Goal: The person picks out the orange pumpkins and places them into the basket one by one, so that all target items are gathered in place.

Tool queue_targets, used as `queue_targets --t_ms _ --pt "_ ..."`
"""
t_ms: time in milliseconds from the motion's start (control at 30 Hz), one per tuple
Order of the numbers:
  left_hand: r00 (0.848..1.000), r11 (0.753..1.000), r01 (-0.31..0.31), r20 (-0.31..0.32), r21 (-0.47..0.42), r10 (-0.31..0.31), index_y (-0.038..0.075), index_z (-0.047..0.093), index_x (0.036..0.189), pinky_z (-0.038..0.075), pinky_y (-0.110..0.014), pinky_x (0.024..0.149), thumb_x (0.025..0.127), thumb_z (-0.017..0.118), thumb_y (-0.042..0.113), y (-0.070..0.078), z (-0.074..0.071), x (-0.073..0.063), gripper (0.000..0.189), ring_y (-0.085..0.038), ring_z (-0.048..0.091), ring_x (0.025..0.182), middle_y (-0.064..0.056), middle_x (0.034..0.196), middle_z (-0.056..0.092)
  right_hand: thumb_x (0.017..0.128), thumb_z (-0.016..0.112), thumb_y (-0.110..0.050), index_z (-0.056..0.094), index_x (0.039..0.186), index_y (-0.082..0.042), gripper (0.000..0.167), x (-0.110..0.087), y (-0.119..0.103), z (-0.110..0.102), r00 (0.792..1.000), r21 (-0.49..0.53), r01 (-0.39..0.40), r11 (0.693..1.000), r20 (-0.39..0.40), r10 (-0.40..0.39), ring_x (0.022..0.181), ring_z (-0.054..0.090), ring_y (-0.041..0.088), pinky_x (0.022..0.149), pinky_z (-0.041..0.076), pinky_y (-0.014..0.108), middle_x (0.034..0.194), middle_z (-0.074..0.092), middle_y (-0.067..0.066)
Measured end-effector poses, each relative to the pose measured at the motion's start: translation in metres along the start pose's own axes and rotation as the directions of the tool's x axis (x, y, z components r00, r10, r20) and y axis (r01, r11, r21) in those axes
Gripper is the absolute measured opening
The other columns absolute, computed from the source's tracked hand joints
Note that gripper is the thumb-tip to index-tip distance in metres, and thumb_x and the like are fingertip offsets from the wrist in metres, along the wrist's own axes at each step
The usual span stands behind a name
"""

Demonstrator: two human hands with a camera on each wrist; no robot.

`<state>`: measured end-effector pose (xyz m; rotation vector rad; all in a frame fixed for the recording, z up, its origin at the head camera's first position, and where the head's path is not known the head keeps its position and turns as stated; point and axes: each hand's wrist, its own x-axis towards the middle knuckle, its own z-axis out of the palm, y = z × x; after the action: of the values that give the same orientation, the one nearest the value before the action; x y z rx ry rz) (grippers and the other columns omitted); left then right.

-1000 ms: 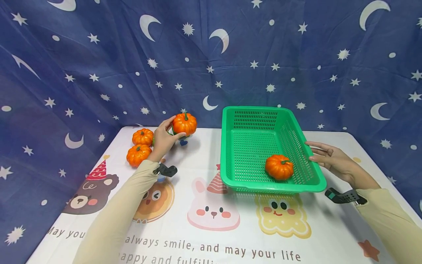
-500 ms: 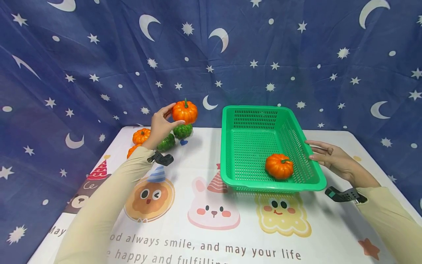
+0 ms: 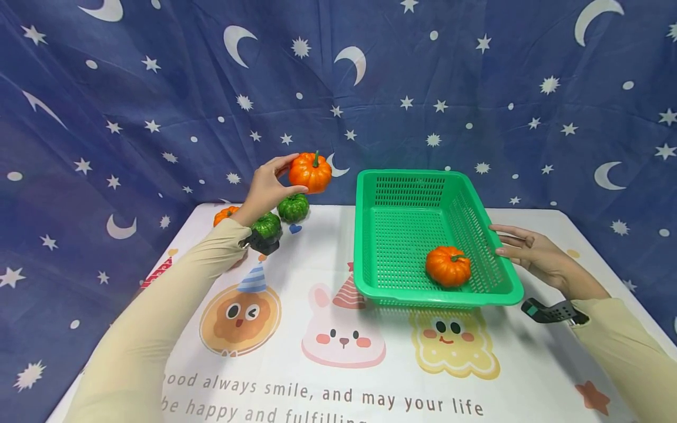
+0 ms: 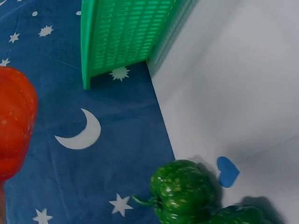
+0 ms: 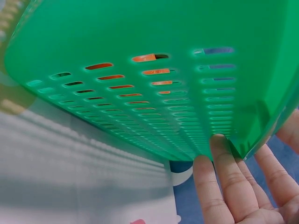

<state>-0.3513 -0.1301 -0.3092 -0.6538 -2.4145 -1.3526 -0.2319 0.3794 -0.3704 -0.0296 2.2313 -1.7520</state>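
Observation:
In the head view my left hand (image 3: 267,188) holds a small orange pumpkin (image 3: 310,173) between thumb and fingers, up off the table and stem upward. At the left edge of the left wrist view, part of that pumpkin (image 4: 15,123) shows. My right hand (image 3: 545,264) grips the right rim of a green perforated plastic basket (image 3: 361,235), thumb over the edge. From the right wrist camera, the fingers (image 5: 233,186) touch the outer wall below the rim. Another orange pumpkin (image 3: 448,266) lies inside the basket, near its front right corner.
Behind and below my left hand sit two small green pumpkins (image 3: 293,207) on the white printed tablecloth (image 3: 328,264). An orange pumpkin (image 3: 224,215) peeks out beside my left forearm, which hides the cloth there. A blue star-and-moon curtain (image 3: 296,76) hangs at the back.
My left hand has raised the orange pumpkin off the table and carried it slightly right, uncovering the green pumpkins. My right hand and the basket stay in place.

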Motion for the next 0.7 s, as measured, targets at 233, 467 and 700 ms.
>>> queue_targets --t_ms 233,467,700 --pt "0.997 0.999 -0.043 0.063 0.003 0.043 0.005 0.051 0.134 0.046 -0.035 0.103 0.072 0.080 0.008 0.013 0.007 0.011 0.068 -0.025 0.054 0.124 -0.015 0.132 0.053 0.091 0.061 -0.012 0.035 0.144 -0.023 0.061 0.001 0.001 -0.001 1.000 -0.040 -0.007 0.999 -0.005 0.006 0.099 0.051 -0.015 0.082 0.047 0.007 0.117 0.041 -0.025" --pt "0.988 0.997 -0.073 0.135 0.005 0.072 0.001 0.050 0.134 0.045 -0.035 0.104 0.072 0.080 0.006 0.029 0.016 0.020 0.069 -0.026 0.054 0.122 -0.016 0.132 0.053 0.089 0.062 -0.008 0.040 0.140 -0.024 0.057 0.001 0.001 0.000 1.000 0.002 0.002 1.000 -0.010 -0.002 0.098 0.055 -0.013 0.081 0.048 0.008 0.113 0.049 -0.028" --pt "0.976 0.998 -0.064 0.210 -0.015 0.066 0.002 0.051 0.134 0.046 -0.030 0.103 0.071 0.080 0.006 0.037 0.026 0.028 0.069 -0.025 0.054 0.121 -0.015 0.133 0.053 0.089 0.062 -0.006 0.043 0.137 -0.023 0.055 0.000 0.000 0.001 1.000 0.045 0.012 0.999 -0.006 -0.012 0.097 0.056 -0.012 0.080 0.049 0.008 0.112 0.051 -0.027"
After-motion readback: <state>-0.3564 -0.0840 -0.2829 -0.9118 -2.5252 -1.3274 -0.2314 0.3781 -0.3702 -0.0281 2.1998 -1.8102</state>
